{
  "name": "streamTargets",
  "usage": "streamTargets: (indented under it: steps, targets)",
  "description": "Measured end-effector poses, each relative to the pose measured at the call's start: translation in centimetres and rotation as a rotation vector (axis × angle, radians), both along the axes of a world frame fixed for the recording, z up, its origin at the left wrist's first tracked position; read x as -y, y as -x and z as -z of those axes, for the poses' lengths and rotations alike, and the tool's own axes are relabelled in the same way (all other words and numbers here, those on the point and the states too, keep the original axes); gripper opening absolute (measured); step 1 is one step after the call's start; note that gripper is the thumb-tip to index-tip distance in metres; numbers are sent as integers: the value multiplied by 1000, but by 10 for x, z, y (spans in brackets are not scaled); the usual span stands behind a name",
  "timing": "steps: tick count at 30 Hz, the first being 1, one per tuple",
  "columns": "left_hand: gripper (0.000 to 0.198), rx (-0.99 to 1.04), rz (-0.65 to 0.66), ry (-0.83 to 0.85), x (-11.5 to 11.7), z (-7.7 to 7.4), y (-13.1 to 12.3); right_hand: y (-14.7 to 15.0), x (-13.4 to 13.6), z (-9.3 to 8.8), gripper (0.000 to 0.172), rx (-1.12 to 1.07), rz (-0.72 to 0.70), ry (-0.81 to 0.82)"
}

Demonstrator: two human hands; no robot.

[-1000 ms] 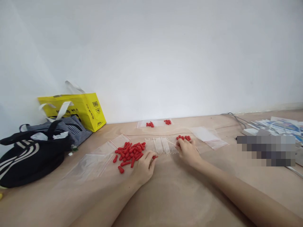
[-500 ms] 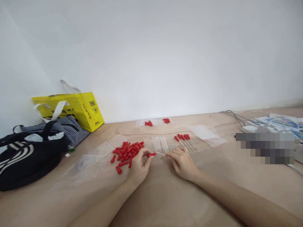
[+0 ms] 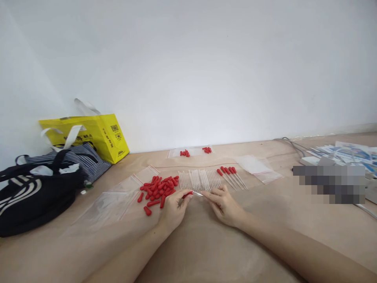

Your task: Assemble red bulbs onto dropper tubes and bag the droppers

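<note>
Between finger and thumb, my left hand (image 3: 173,207) pinches a red rubber dropper bulb (image 3: 188,193), its mouth pointing right. My right hand (image 3: 225,205) is closed on a clear glass pipette tube (image 3: 198,194), whose end meets the bulb's mouth; how deep it sits inside I cannot tell. Beside my left hand lies a pile of loose red bulbs (image 3: 159,188). Just beyond both hands, a row of glass tubes (image 3: 200,179) lies side by side. Right of that row are several droppers with bulbs on them (image 3: 232,177).
Clear zip bags (image 3: 112,200) lie left of the pile, and another bag (image 3: 259,169) lies back right. By the wall is a bag with small red bulbs (image 3: 185,153). A yellow bag (image 3: 112,137) and a black bag (image 3: 38,196) stand left; papers (image 3: 350,153) lie right.
The red bulb and the tube have come together at the bulb's mouth. My left fingers now cover more of the bulb. The things on the table lie as before.
</note>
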State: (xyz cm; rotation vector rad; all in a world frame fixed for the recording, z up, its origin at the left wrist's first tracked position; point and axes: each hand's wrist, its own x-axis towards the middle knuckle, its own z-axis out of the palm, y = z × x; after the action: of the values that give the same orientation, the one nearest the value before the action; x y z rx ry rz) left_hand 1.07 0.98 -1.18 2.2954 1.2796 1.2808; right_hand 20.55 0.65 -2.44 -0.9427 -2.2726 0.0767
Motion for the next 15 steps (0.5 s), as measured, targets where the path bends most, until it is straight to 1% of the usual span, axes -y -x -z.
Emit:
streamTargets:
  steps: [4, 9, 12, 15]
  targets:
    - [14, -20, 22, -14, 4, 0, 0, 0, -1, 1, 27, 35, 11, -47]
    - [13, -105, 35, -33, 6, 2, 1, -4, -2, -2, 28, 119, -6, -163]
    - [13, -173, 73, -64, 7, 2, 1, -7, -2, -4, 29, 157, -14, -255]
    - [13, -225, 110, -102, 8, 0, 0, -8, -2, -5, 26, 161, -12, -338]
